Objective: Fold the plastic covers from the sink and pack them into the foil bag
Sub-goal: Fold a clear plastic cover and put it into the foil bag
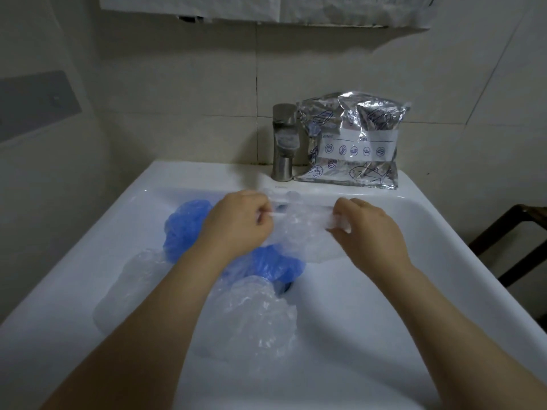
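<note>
Head view: left hand [236, 223], right hand [370, 229] pinch crinkly clear cover [305, 229] (thin film) taut.

Both hands pinch a clear plastic cover [302, 229] stretched between left hand [236, 223] and right hand [370, 229]. Blue covers [183, 226] lie below the grip in the sink [414, 291]; the foil bag [352, 140] stands beyond it.

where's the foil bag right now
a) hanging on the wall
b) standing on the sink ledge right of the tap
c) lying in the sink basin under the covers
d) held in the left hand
b: the foil bag stands upright on the back ledge of the sink, just right of the tap, while both hands pinch a clear plastic cover over the basin.
</note>
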The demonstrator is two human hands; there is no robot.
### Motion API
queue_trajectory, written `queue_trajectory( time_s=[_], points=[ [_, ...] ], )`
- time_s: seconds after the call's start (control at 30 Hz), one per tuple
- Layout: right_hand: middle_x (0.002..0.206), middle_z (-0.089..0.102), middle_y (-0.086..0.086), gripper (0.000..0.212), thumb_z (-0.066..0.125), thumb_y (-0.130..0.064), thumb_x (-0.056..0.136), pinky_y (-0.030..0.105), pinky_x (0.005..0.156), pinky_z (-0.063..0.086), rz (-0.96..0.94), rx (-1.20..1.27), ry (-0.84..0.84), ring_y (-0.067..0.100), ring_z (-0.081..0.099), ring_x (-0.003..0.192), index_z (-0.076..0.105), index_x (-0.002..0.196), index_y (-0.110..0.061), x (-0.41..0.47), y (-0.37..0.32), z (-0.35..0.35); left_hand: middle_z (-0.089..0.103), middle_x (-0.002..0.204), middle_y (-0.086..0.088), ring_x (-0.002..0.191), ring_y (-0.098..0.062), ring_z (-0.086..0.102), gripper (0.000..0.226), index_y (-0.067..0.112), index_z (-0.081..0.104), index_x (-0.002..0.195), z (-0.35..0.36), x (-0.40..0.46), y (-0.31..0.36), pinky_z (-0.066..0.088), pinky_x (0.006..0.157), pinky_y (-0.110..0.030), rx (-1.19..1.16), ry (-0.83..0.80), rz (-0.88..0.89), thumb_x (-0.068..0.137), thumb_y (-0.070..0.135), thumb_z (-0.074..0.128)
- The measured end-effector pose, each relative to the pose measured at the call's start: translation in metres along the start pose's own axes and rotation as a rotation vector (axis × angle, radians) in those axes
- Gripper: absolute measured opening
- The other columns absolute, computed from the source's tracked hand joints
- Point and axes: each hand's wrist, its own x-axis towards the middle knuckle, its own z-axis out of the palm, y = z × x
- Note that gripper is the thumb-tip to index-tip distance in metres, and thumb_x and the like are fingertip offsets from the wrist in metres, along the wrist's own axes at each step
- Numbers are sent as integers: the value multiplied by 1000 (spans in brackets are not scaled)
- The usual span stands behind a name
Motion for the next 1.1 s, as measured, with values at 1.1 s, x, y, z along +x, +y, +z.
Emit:
queue_trajectory(
  time_s=[1.1],
  points=[
    [70, 69, 3, 27, 81, -29, 53, 25, 60, 55, 520, 1761, -472, 16, 67, 63, 74, 72, -13, 3, 26, -9, 69, 70, -4, 64, -21, 68, 36, 14, 72, 73, -7, -1, 12, 57, 70, -43, -1669, -184, -815, 92, 31, 46]
  ],
)
